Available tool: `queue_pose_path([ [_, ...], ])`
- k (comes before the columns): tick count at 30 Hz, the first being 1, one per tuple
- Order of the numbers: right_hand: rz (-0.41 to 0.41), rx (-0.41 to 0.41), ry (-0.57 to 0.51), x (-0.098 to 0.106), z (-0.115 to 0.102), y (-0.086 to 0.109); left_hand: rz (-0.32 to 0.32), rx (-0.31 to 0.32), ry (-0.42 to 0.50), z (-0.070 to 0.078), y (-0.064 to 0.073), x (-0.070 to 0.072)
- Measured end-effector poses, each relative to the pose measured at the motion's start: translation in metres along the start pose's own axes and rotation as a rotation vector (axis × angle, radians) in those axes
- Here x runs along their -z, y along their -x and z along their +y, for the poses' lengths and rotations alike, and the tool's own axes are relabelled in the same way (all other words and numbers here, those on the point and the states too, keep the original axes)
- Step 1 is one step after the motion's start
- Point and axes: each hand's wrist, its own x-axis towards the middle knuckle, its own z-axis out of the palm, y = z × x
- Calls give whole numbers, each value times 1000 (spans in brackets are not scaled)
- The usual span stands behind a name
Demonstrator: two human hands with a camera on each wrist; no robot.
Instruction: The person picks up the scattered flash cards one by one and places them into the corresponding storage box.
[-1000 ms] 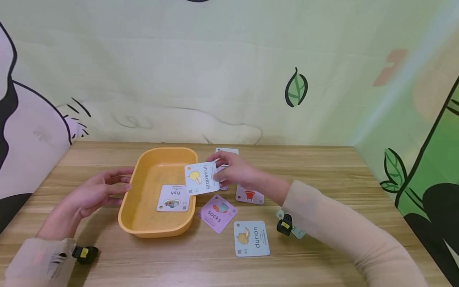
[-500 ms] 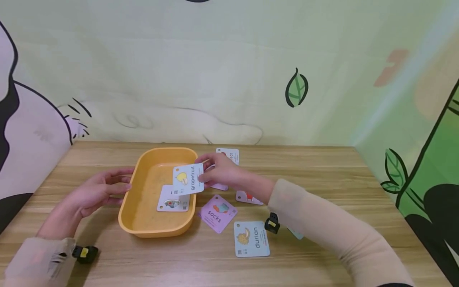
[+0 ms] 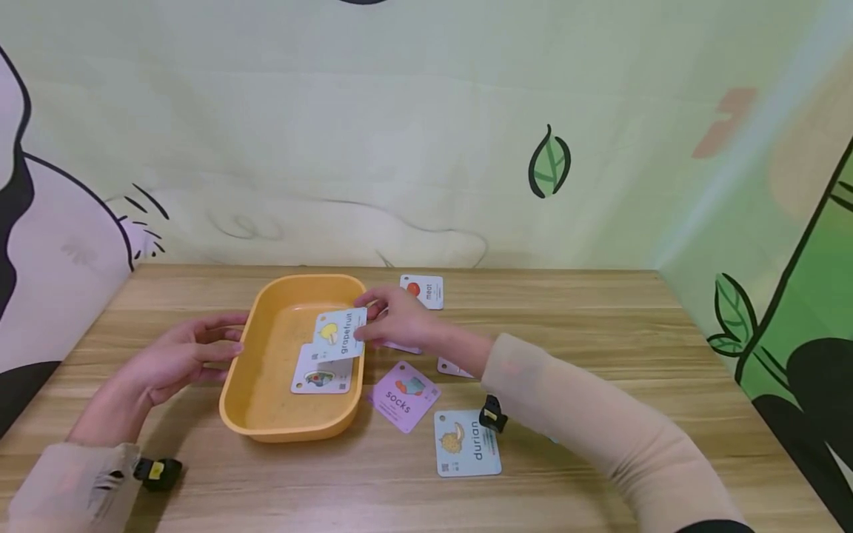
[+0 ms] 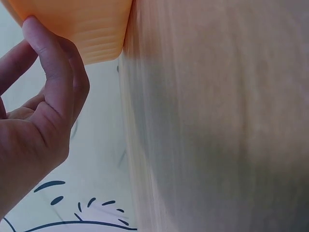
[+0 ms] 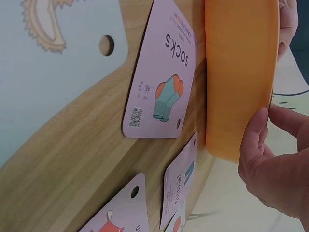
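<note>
In the head view my right hand (image 3: pixel 400 318) pinches the pale blue grapefruit flash card (image 3: pixel 335 333) by its right edge. The card is over the right side of a yellow-orange plastic tray (image 3: pixel 236 400). Below it in that view lies the fish flash card (image 3: pixel 336 377), its printed word now covered. From the right wrist, my thumb and finger (image 5: pixel 253 130) show right at the tray's rim, with the card mostly hidden behind the wall. My left hand (image 3: pixel 176 355) rests its fingertips against the tray's left outer wall, also visible in the left wrist view with the thumb (image 4: pixel 48 58) touching the tray.
Right of the tray lie the socks card (image 3: pixel 404 397), the durian card (image 3: pixel 460 444) and the meat card (image 3: pixel 433 292). A jeans card (image 5: pixel 179 176) and a card with a red picture (image 5: pixel 123 212) show in the right wrist view. A printed cloth wall (image 3: pixel 426 148) backs the wooden table (image 3: pixel 566 311).
My right hand has carried the grapefruit card leftward from the tray's right rim to further over the tray, now covering the fish card's word. My left hand has stayed put.
</note>
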Motion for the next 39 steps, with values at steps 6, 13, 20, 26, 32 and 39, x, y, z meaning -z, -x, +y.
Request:
queue_pose_path([
  [6,21,-7,106,0,2,-2,3,-3,1,-1,0,0],
  [13,61,10,168,5,4,1,5,-1,2,-1,0,-1],
  [20,78,-3,212,19,9,8,6,-7,7,-1,0,-1],
  [26,45,-50,204,31,16,15,6,-9,1,0,-1,-1],
  [32,33,-92,203,39,20,24,12,-14,1,0,0,-1],
  [39,46,-114,261,48,27,35,14,-16,-5,-1,1,-2],
])
